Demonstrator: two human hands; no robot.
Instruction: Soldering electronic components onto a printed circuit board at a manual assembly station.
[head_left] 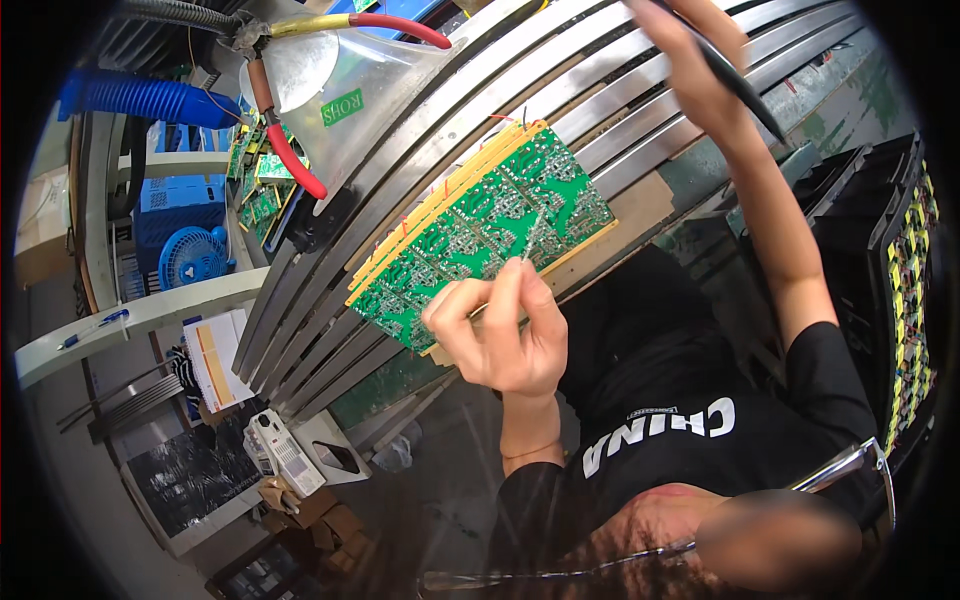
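Observation:
A green circuit board panel [485,235] lies slantwise across metal rails, with yellowish strips along its long edges and many small solder joints. Over its near edge, my left hand [505,325] is closed in a pinch on a thin light rod [533,232], whose tip points at the board's surface; its exact kind is unclear. At the upper right, apart from the board, my right hand [700,75] is smeared by motion. Its fingers close round a long dark tool [745,85], too blurred to name.
Parallel metal rails [590,85] run under the board. A clear sheet [385,80] and red-tipped arms [295,165] hang at upper left, near a blue hose [150,97] and blue fan [193,258]. Black racks holding boards [910,300] stand at right.

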